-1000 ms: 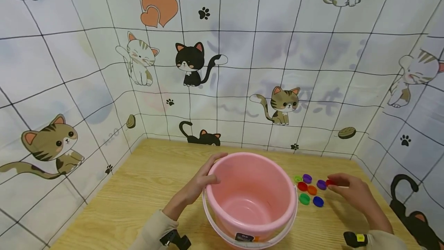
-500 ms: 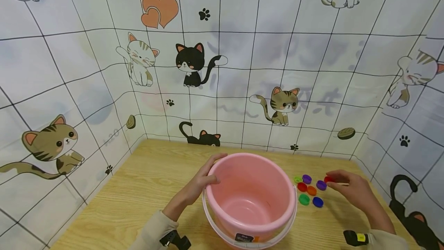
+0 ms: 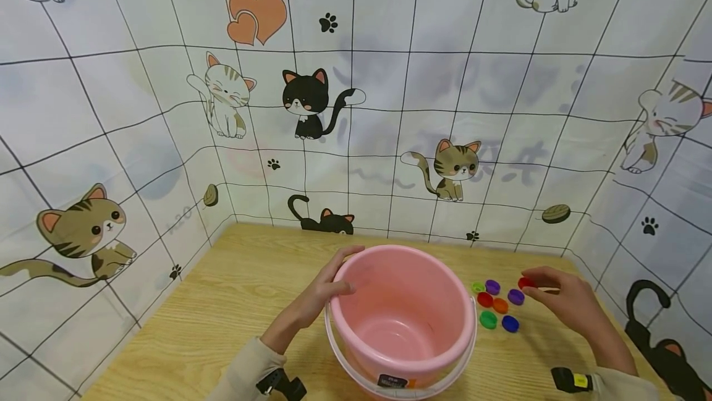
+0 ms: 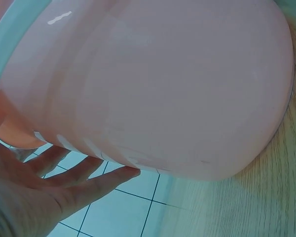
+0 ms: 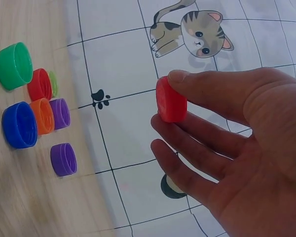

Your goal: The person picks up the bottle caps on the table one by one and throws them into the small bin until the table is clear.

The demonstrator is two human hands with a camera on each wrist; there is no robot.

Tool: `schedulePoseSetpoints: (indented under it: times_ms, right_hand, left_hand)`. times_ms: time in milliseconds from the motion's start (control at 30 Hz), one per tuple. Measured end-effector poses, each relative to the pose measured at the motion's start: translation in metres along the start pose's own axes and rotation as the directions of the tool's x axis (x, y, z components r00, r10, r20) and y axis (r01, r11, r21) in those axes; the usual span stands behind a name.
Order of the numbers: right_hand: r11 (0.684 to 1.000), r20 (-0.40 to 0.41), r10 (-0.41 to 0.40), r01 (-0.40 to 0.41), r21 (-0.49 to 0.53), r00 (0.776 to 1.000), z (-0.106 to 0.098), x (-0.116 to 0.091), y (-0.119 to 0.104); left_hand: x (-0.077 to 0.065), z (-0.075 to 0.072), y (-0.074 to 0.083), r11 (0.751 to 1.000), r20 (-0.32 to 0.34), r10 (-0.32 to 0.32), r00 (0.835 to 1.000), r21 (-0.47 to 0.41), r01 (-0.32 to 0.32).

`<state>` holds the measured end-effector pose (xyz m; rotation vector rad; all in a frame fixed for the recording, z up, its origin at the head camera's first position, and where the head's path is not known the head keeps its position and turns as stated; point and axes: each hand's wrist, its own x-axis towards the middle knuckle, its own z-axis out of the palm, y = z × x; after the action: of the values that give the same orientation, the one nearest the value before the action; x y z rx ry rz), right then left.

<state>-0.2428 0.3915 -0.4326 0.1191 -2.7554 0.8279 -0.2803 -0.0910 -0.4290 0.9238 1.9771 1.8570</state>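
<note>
A pink bucket (image 3: 400, 308) with a pale handle stands on the table, its open top tilted toward me. My left hand (image 3: 319, 296) grips its left rim, thumb over the inside edge and fingers along the outer wall; in the left wrist view those fingers (image 4: 89, 182) lie against the bucket's side. To the right of the bucket, my right hand (image 3: 567, 299) pinches a red bottle cap (image 5: 171, 100) between thumb and fingertips, lifted off the table. Just left of that hand sit loose caps, among them a blue cap (image 3: 510, 324), a green cap (image 3: 488, 319) and an orange cap (image 3: 500, 306).
More caps lie in the same group: a red cap (image 3: 485, 299), a light green cap (image 3: 478, 288) and two purple caps, one the far purple cap (image 3: 492, 287). Behind the wooden table (image 3: 239, 271) hangs a white gridded sheet (image 3: 378, 129) printed with cats.
My right hand has risen slightly with the red cap, which has come away from beside the nearer purple cap. The left hand and the bucket have stayed in place.
</note>
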Motion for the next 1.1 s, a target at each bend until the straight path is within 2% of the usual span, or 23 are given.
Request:
schedulePoseSetpoints:
  times_ms: [633, 1100]
  right_hand:
    - [1.0, -0.005, -0.003, 0.003, -0.006, 1.0, -0.005, 0.0, -0.022]
    - [0.999, -0.038, -0.035, 0.035, -0.012, 0.999, -0.008, -0.002, -0.037]
  left_hand:
    - [-0.002, -0.001, 0.001, 1.0, 0.018, 0.028, 0.999, -0.006, -0.028]
    - [-0.001, -0.001, 0.0, 1.0, 0.012, 0.02, 1.0, 0.005, -0.02]
